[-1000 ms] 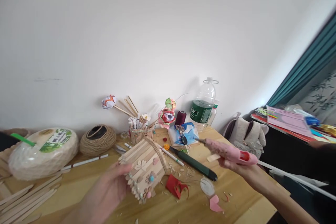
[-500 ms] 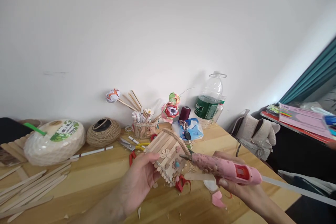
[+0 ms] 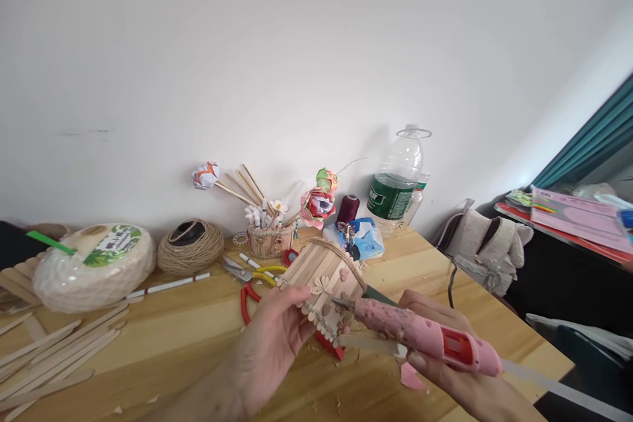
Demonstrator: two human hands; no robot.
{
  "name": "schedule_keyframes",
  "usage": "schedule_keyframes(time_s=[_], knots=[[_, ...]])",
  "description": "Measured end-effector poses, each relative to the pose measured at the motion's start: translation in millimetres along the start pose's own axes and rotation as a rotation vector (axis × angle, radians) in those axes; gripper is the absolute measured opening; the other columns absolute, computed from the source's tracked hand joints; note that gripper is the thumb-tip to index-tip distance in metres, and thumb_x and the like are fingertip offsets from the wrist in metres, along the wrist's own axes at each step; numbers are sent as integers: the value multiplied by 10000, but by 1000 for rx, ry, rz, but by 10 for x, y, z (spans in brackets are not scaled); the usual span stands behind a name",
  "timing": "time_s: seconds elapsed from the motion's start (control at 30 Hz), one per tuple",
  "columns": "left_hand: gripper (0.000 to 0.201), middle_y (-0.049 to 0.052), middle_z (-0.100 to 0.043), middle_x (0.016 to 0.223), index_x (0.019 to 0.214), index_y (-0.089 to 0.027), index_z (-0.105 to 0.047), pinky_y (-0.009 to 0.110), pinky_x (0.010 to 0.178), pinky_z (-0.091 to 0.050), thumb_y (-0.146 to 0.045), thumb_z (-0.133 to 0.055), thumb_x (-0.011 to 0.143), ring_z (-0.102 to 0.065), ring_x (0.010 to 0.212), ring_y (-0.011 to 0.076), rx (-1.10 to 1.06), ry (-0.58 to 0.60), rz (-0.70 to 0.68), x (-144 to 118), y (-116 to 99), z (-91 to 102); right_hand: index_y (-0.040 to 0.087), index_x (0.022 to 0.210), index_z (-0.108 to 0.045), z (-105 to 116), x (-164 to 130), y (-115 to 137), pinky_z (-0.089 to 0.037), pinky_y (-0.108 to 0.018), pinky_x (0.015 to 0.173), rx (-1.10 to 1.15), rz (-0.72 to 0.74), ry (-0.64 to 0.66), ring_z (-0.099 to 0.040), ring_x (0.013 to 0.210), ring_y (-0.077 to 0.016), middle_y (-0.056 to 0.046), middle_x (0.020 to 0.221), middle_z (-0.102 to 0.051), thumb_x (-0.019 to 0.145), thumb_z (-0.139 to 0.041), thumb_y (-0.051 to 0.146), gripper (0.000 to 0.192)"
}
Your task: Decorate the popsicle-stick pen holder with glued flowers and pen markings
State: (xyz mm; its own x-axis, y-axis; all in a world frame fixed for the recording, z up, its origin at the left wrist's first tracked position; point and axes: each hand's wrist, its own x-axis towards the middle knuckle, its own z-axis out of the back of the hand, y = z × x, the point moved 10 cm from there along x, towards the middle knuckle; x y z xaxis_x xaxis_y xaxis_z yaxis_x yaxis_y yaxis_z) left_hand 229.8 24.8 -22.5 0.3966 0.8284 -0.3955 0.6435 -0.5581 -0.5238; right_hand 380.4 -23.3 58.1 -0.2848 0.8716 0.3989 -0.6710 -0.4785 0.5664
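Note:
My left hand [image 3: 277, 336] is closed on the lower left edge of a small panel of wooden craft sticks [image 3: 311, 265], held tilted above the table. Wooden flower and heart shapes and a twine edging decorate the panel. My right hand [image 3: 440, 343] is wrapped round a pink hot glue gun [image 3: 395, 326], its metal nozzle over the panel's face near the wooden flower [image 3: 320, 285]. Whether the nozzle touches the wood I cannot tell. A clear glue stick [image 3: 558, 386] trails from the gun's back end. Part of the panel is hidden behind the gun.
Loose craft sticks [image 3: 54, 359] lie at the left, near a wrapped coconut [image 3: 93, 277] and a twine ball [image 3: 190, 247]. Scissors [image 3: 242, 271] and red-handled pliers [image 3: 246, 303] lie behind my left hand. A large bottle [image 3: 395, 184] stands by the wall. Pink paper [image 3: 411, 377] lies below the gun.
The glue gun's nozzle has moved left and slightly down across the panel, towards the wooden flower. The panel has shifted slightly right in view. Both hands keep their holds.

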Motion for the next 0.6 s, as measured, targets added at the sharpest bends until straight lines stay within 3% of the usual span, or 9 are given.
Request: schedule_keyframes(time_s=[0.17,0.6], knots=[[274,91,-697,868,1104,-75,-528,211,579,-565,-4,-439,855,-658,658,122,-6,21,-5,7,32,-42,197,656,-490,-92,-11,17,-349,-278,463,-25,57,24,-433,520,-135,-5,620,-445,890,-335,540,442],[281,84,-673,876,1102,-97,-527,215,598,-560,-3,-456,846,-642,672,122,-8,-8,-8,29,53,-20,206,591,-455,-7,88,226,-382,-262,412,-117,128,-14,-458,480,-133,-6,564,-464,904,-302,535,479]])
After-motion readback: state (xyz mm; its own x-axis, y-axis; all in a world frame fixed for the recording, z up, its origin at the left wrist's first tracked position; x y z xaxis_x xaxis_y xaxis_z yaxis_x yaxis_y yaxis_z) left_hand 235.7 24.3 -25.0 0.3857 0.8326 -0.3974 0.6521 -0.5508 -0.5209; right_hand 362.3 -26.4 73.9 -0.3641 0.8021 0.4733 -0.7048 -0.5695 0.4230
